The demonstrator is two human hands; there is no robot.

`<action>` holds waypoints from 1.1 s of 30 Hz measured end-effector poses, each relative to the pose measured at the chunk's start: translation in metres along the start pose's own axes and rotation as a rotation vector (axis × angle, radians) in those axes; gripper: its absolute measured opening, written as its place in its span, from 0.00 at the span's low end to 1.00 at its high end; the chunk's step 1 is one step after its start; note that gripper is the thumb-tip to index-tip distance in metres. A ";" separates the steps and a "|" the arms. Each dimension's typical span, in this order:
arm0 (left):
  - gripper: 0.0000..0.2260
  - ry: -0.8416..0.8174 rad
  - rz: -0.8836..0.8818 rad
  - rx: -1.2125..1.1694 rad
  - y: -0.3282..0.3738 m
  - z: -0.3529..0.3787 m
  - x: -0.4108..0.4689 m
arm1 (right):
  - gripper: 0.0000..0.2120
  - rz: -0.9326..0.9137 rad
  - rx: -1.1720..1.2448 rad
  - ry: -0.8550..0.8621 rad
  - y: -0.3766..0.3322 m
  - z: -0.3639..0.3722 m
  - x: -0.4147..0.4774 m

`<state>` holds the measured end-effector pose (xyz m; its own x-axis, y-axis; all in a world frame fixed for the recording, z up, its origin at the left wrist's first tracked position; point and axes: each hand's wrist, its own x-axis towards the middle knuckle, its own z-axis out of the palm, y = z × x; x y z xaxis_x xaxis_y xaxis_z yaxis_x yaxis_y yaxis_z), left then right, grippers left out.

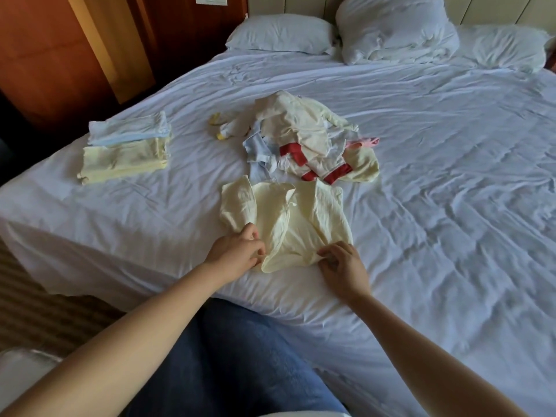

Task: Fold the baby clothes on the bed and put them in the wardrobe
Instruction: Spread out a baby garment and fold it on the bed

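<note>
Thumb and fingers of the left hand [237,251] are pinching the near left corner of a pale yellow baby top [288,218], while the right hand [343,266] is pinching its near right hem. The baby top is lying spread on the bed [436,236], looking thin, light and floppy, probably best held by its corners. Beyond it, an unfolded pile [307,136] is waiting; a folded stack [126,149] is sitting far left.

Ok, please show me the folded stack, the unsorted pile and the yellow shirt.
folded stack [123,159]: head view, front yellow piece.
unsorted pile [301,127]: head view, cream middle.
yellow shirt [294,224]: head view, chest.
</note>
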<state>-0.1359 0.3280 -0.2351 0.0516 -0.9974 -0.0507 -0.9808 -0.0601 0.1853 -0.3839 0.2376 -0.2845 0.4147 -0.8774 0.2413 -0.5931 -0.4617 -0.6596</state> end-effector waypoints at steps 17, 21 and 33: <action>0.05 0.092 -0.078 -0.213 -0.019 -0.031 0.003 | 0.04 -0.030 -0.193 -0.110 -0.010 -0.027 0.022; 0.08 0.064 -0.090 -0.134 -0.022 -0.037 0.003 | 0.04 -0.031 -0.165 -0.097 -0.019 -0.039 0.034; 0.04 0.406 -0.113 -0.739 -0.021 -0.129 0.036 | 0.06 0.054 0.498 -0.042 -0.088 -0.109 0.108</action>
<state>-0.0894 0.2881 -0.1140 0.3440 -0.9123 0.2221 -0.5979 -0.0305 0.8010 -0.3623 0.1692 -0.1229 0.4261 -0.8876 0.1750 -0.2175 -0.2883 -0.9325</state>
